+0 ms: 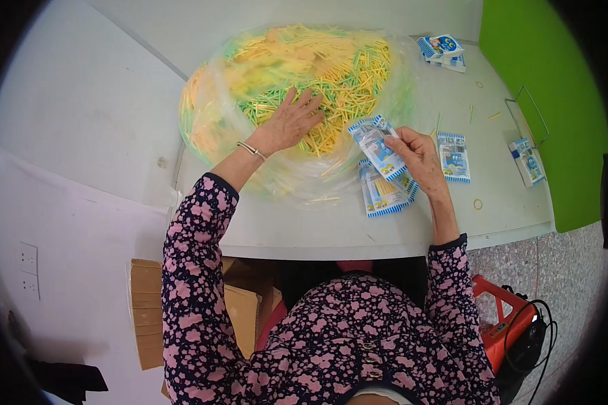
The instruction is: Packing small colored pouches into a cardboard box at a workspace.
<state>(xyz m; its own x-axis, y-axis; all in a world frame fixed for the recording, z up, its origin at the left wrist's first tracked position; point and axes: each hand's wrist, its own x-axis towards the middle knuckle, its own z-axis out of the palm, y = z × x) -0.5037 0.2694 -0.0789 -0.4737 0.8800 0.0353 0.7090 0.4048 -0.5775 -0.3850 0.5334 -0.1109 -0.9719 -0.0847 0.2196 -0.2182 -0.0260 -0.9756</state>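
Note:
A large clear plastic bag (216, 111) lies opened on the table, full of thin yellow, green and orange sticks (348, 84). My left hand (289, 123) reaches over its near edge and rests on the sticks with fingers spread, their tips among them. Between thumb and fingers, my right hand (415, 155) grips a small blue and white packet (375, 145) just right of the bag. Below it, partly covered, are more such packets (385, 196), one with yellow sticks showing through a window. What the held packet contains is hidden.
Another packet (454, 157) lies right of my right hand, and one (525, 162) near the green panel (547, 101). Several packets are stacked (442, 48) at the back right. A wire holder (530, 115), loose sticks (471, 113) and rubber bands (477, 204) are at the right.

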